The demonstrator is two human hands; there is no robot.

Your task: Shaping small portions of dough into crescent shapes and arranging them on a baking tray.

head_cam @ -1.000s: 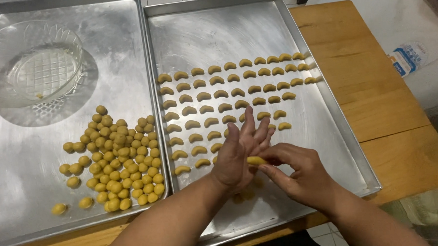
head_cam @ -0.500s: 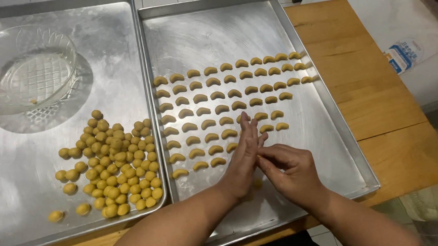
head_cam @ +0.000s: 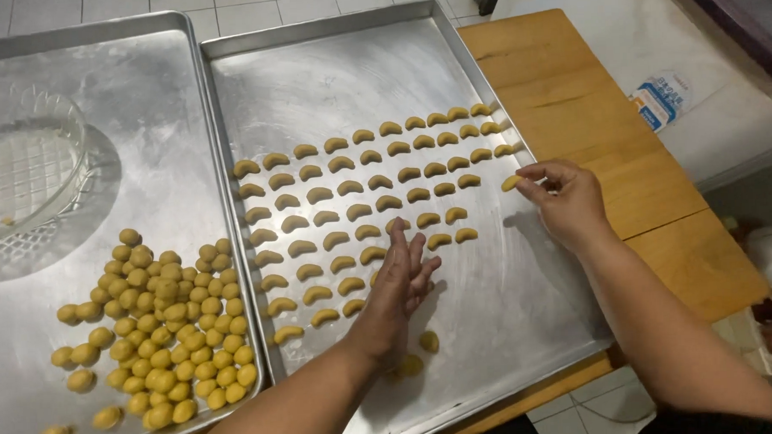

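My right hand point(head_cam: 565, 198) pinches a small crescent of yellow dough point(head_cam: 510, 183) and holds it at the right end of the third row on the right metal tray point(head_cam: 330, 82). Rows of crescent dough pieces point(head_cam: 360, 211) cover the middle of that tray. Over the tray's lower middle, my left hand point(head_cam: 399, 285) hovers flat with its fingers spread and nothing in it. Two loose dough balls point(head_cam: 428, 340) lie just below that hand. On the left tray point(head_cam: 143, 106) sits a pile of round dough balls point(head_cam: 163, 323).
A clear glass bowl point(head_cam: 21, 165) sits upside-down-looking at the upper left of the left tray. The trays rest on a wooden table point(head_cam: 588, 124) whose right edge is close. A small white-and-blue packet point(head_cam: 660, 100) lies on the surface beyond.
My hands were together shaping a piece over the lower tray. They have parted: the right hand moved up and right with the crescent to the row's end, while the left hand stayed low and opened flat.
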